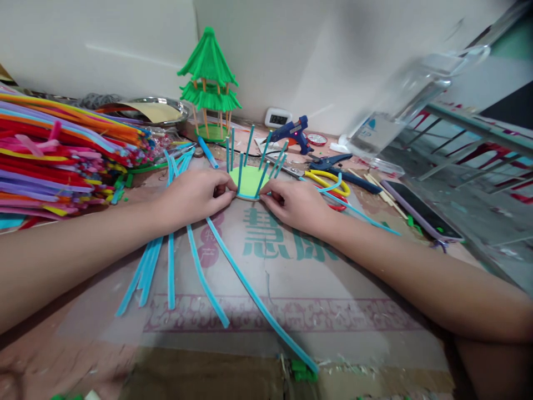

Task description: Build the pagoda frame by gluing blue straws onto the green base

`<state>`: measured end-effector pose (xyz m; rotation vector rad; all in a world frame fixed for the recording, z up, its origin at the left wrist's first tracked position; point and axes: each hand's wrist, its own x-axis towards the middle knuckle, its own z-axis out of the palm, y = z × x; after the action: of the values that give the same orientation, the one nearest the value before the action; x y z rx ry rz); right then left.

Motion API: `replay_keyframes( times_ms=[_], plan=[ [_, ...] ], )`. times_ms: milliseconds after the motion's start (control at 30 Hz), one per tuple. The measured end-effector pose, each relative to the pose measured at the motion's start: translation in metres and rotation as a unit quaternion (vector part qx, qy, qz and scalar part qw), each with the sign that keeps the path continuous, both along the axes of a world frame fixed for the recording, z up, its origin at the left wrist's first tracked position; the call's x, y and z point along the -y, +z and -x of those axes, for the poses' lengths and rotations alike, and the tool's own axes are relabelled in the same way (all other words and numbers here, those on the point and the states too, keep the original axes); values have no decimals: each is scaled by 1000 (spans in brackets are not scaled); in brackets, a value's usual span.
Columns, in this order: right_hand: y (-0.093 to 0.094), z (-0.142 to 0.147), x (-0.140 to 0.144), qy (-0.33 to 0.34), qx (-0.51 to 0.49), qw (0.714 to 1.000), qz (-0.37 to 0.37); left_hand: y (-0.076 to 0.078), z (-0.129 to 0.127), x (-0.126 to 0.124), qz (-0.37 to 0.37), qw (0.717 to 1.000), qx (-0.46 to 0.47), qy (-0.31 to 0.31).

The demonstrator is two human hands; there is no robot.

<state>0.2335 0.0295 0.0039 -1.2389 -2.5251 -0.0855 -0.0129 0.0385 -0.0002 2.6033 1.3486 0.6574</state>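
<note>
In the head view the left hand (195, 194) and the right hand (293, 203) pinch opposite edges of the green disc (249, 180) on the desk (341, 311), fingers closed narrow on its blue-wrapped rim. Uneven pressure could tip the upright blue stems (250, 145) or loosen the rim; the glue gun (293, 132) behind, seemingly lit, is a burn risk

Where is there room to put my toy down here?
Free: the cardboard between the two arms, right of the long blue strips. Crowded: the stick pile at left, and the scissors, glue gun and phone at right.
</note>
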Motion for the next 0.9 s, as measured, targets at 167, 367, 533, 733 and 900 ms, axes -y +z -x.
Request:
replay_keyframes(
  times_ms=[167, 367, 533, 733, 900],
  plan=[
    [2, 1, 1, -11, 6, 1000, 4, 0, 0, 0, 2, 1000, 5, -2],
    [4, 4, 5, -20, -1, 1000, 19, 1, 0, 0, -1, 1000, 5, -1],
    [1, 6, 5, -45, 0, 999, 14, 1, -2, 1, -2, 1000, 3, 4],
    [2, 6, 4, -44, -9, 999, 26, 1, 0, 1, -4, 1000, -5, 1],
    [3, 6, 4, -41, -7, 999, 29, 1, -1, 2, -4, 1000, -11, 4]
  ],
)
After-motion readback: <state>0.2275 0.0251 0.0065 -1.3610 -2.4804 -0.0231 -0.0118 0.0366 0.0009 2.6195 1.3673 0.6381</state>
